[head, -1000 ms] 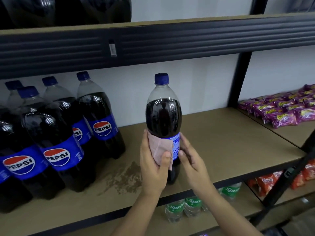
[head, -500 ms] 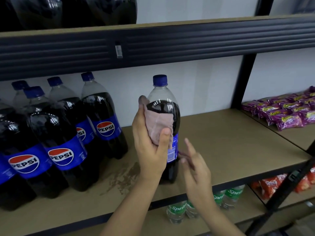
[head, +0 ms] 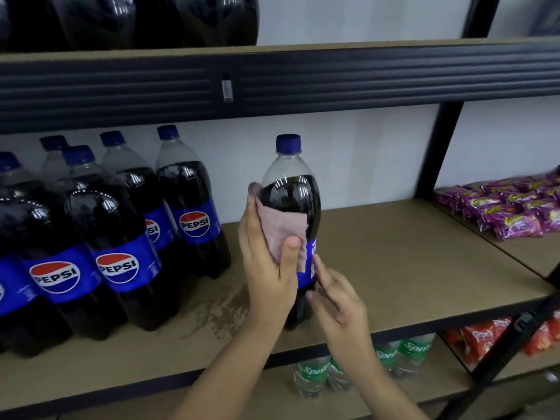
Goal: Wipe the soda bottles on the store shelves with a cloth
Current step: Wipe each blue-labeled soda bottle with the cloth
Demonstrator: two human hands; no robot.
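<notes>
Fingers of the left hand (head: 266, 268) curl round the far side of the soda bottle (head: 292, 213), hidden behind it, while the thumb (head: 291, 253) lies flat across the near face and pins the pink cloth (head: 280, 225) against the dark plastic; the cloth sits between palm and bottle, just above the blue label (head: 309, 265). The right hand (head: 339, 301) is at five o'clock from the cloth, low on the bottle; its fingers are loosely spread and its fingertips (head: 316, 262) touch the label's lower right edge, steadying but not gripping, though whether the thumb also bears on the bottle I cannot tell.

The bottle stands upright on the middle shelf (head: 409, 268), near the front edge, well apart from the row of other Pepsi bottles (head: 121, 237) at nine o'clock, with a damp-looking stain (head: 221, 310) on the board between them; its blue cap (head: 288, 143) is at twelve o'clock from the cloth.

The step in hand looks to be the wiping of this one bottle's upper body, with the shoulder and neck probably not yet covered; the next move likely calls for sliding the cloth toward twelve o'clock or turning the bottle, the right fingertips holding the base so it does not tip or skid toward the shelf edge at six o'clock.
</notes>
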